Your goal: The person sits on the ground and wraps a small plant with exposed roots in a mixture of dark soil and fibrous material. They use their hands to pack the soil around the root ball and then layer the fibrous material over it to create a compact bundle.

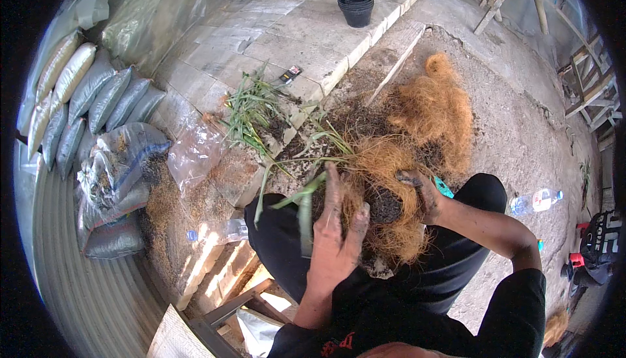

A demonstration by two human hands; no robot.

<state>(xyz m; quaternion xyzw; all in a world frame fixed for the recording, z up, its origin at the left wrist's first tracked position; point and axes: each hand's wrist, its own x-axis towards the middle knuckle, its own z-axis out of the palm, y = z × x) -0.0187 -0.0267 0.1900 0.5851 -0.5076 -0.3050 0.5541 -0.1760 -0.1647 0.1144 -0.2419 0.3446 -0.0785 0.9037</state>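
Note:
Between my hands, over my lap, is a bundle of brown coconut fibre [381, 156] wrapped partly around a dark clump of soil [385, 206]. Long green leaves [313, 188] stick out of it toward the left. My left hand [336, 234], smeared with soil, cups the bundle's left side with thumb and fingers spread around it. On the other side my right hand [424, 195] grips the fibre, its fingertips dark with soil. Beyond the bundle a larger heap of loose coconut fibre [440, 110] lies on the ground.
Uprooted leafy plants [251, 113] lie ahead on the left, near a clear plastic bag [195, 152]. Filled sacks [91, 87] are stacked at far left. Nested black pots [356, 9] stand on the raised paving. A plastic bottle [536, 201] lies at right, with wooden frames [590, 84] beyond.

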